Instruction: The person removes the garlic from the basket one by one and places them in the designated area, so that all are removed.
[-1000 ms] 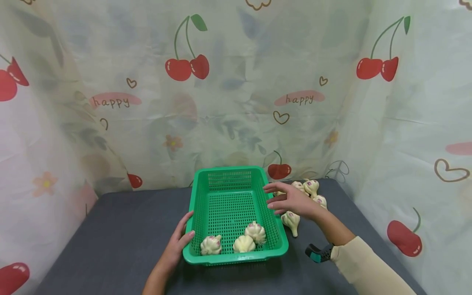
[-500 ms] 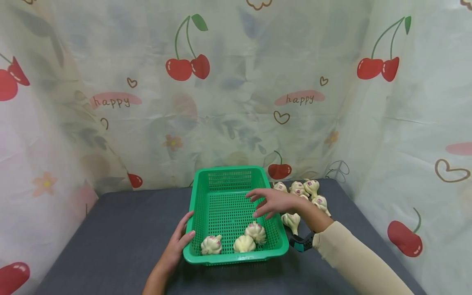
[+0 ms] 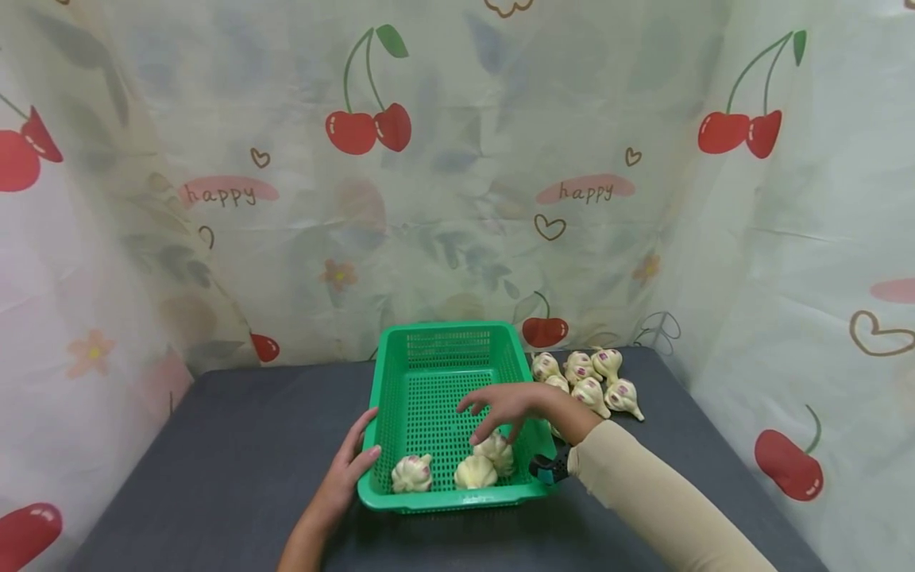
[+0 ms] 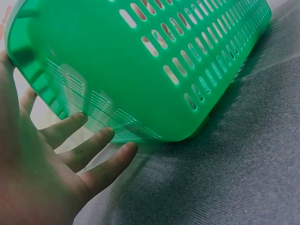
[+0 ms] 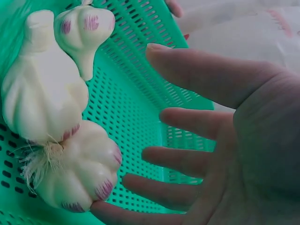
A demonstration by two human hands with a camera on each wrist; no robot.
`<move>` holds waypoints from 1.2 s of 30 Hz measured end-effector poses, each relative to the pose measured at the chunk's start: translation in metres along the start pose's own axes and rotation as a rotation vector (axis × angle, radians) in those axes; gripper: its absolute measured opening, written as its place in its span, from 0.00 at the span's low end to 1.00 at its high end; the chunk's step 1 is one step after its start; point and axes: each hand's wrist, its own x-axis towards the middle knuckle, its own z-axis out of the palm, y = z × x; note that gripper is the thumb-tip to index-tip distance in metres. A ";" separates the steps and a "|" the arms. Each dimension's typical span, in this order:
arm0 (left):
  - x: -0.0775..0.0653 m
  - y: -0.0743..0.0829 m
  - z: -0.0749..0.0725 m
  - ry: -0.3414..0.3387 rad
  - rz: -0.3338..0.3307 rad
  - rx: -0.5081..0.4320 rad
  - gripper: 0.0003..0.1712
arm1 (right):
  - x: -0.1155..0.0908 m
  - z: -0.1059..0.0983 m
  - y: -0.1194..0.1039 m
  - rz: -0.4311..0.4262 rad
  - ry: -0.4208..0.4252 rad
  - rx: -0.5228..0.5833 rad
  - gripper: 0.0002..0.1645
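Note:
A green plastic basket (image 3: 389,381) with slotted walls stands mid-table. My left hand (image 3: 339,477) rests at its left rim, thumb and forefinger on the edge; in the left wrist view the other fingers (image 4: 101,145) are spread outside the wall. Three garlic bulbs lie at the basket's near end: one garlic bulb (image 3: 412,474) on the left, a pair, one of them a pale garlic bulb (image 3: 475,473), on the right. Over that pair hovers my right hand (image 3: 507,403), fingers spread and holding nothing. Its little finger overlaps a purple-streaked garlic bulb (image 5: 84,173); contact is unclear.
Right of the basket several more garlic bulbs (image 3: 590,395) lie on the dark cloth-covered table (image 3: 279,429), partly hidden by my right arm. A printed curtain (image 3: 457,199) encloses the back and sides. A dark band (image 3: 550,467) is on my right wrist.
My right hand has moved left and toward me, from the basket's right rim to above the paired bulbs, empty throughout. The left hand and the basket's contents stay as they were.

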 end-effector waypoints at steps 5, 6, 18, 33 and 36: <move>0.000 -0.001 0.000 0.005 0.000 -0.007 0.33 | 0.008 0.002 0.001 0.027 -0.024 -0.031 0.36; 0.000 0.000 0.000 0.002 -0.002 -0.011 0.33 | 0.010 0.003 0.002 0.030 -0.039 -0.035 0.36; 0.000 0.000 0.000 0.002 -0.011 -0.005 0.32 | 0.029 0.017 0.004 0.066 -0.179 -0.083 0.33; 0.001 0.000 0.000 0.014 -0.044 -0.007 0.33 | 0.035 0.009 -0.002 0.005 -0.144 -0.172 0.27; 0.000 0.000 -0.001 0.014 -0.042 -0.008 0.33 | 0.034 0.005 -0.003 -0.049 -0.127 -0.162 0.27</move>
